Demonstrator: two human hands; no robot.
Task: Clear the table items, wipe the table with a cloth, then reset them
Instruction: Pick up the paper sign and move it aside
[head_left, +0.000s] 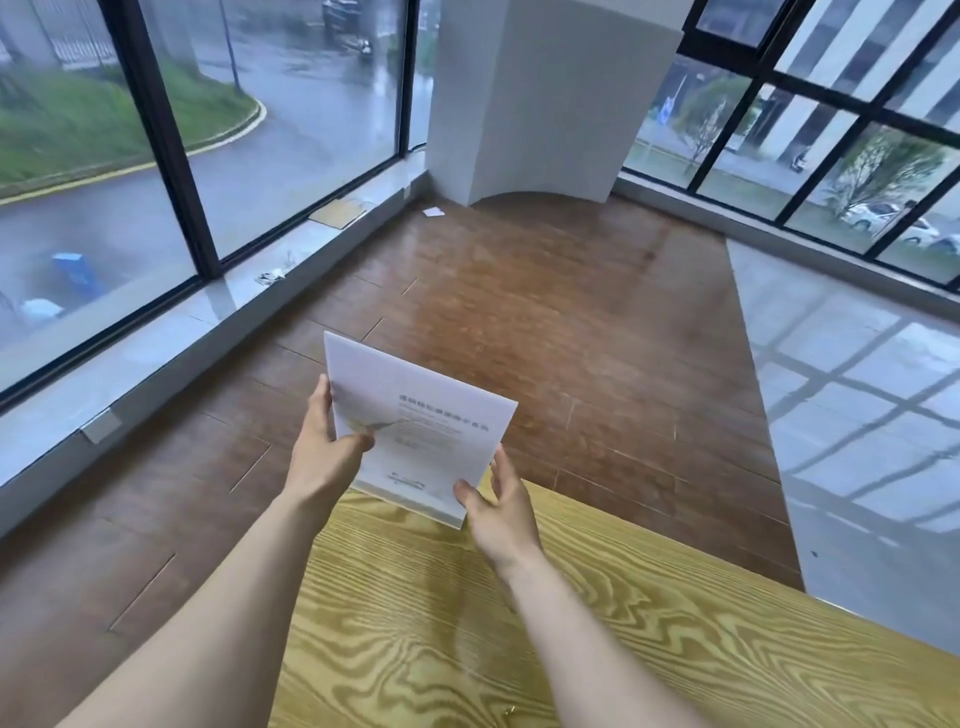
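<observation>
A white acrylic sign card (415, 415) with faint printed text and a small picture is held tilted over the far corner of the light wooden table (597, 634). My left hand (324, 444) grips its left edge, thumb on the front face. My right hand (498, 506) holds its lower right corner, thumb on the front. The card's bottom edge is at or just above the tabletop; I cannot tell whether it touches. No cloth is in view.
The table's far edge runs diagonally from the card toward the right. Beyond it lie brown wood flooring (545, 312) and grey tile (857, 415). Large windows stand left and right, with a white pillar (545, 98) between. Cardboard (337, 212) rests on the left sill.
</observation>
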